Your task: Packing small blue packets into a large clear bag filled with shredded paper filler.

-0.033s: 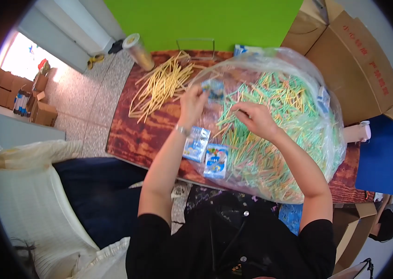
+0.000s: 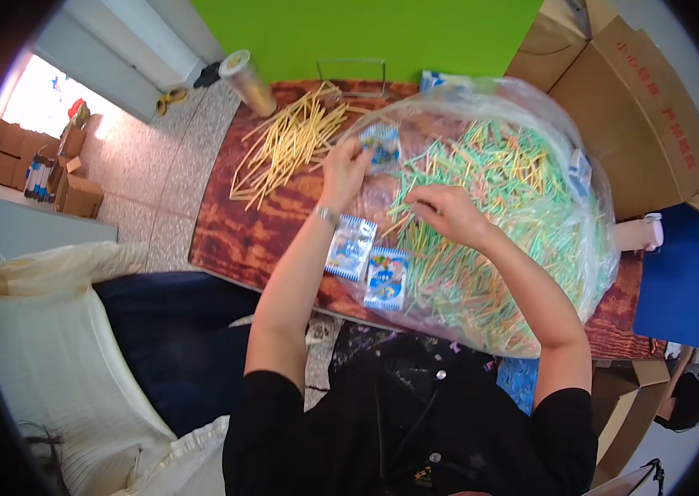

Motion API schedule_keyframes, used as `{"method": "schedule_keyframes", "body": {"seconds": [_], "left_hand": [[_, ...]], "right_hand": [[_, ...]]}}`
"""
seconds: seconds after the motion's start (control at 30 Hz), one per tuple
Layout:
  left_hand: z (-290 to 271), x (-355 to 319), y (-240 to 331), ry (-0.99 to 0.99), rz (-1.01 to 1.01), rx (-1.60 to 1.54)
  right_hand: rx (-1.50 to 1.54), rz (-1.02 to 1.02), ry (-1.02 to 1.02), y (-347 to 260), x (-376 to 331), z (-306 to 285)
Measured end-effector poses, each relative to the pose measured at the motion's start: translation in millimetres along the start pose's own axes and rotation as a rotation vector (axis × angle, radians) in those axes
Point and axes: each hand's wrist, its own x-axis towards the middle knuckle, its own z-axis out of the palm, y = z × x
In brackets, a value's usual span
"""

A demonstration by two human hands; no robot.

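Note:
My left hand [image 2: 344, 169] is closed with its fingertips at the edge of a small blue-and-white packet [image 2: 382, 149], pinching it. To its right, my right hand [image 2: 451, 215] is over the left side of a large clear plastic bag [image 2: 602, 248]. Its thumb and forefinger are pressed together; whatever they hold is too small to make out. Inside the bag lies a heap of thin pastel sticks [image 2: 482, 256], green, yellow and orange. Two more flat blue-and-white packets, one [image 2: 351, 246] beside the other [image 2: 387, 279], lie near the table's front edge, below my left hand.
Longer yellow sticks [image 2: 287, 145] lie loose on the reddish patterned table [image 2: 242, 240]. Behind them are a clear cylindrical container [image 2: 248, 83] and a wire stand [image 2: 351, 62]. Cardboard boxes [image 2: 622, 107] and a pink bottle [image 2: 639, 235] stand right. A person in a cream top [image 2: 60, 347] is at left.
The scene sits slightly higher in the picture. My right hand has moved a little to the left, toward the packet at my left hand.

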Motion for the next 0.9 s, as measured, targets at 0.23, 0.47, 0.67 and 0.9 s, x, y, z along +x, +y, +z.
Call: {"method": "schedule_keyframes", "body": {"seconds": [0.23,0.47,0.67,0.9], "left_hand": [[11,35,-54,-0.082,-0.208,-0.222],[-16,4,-12,0.138,0.052,0.169],[-50,-84,56,-0.300,0.124,-0.135],[-21,-115,75,-0.457,-0.142,-0.402]], "right_hand": [[-0.351,0.087,-0.369,-20,-8,71],[-0.579,-0.036,-0.518,-15,-13,70],[-0.442,-0.123,-0.079,-39,-27,15],[0.062,0.090,0.024,-40,-25,-17]]}}
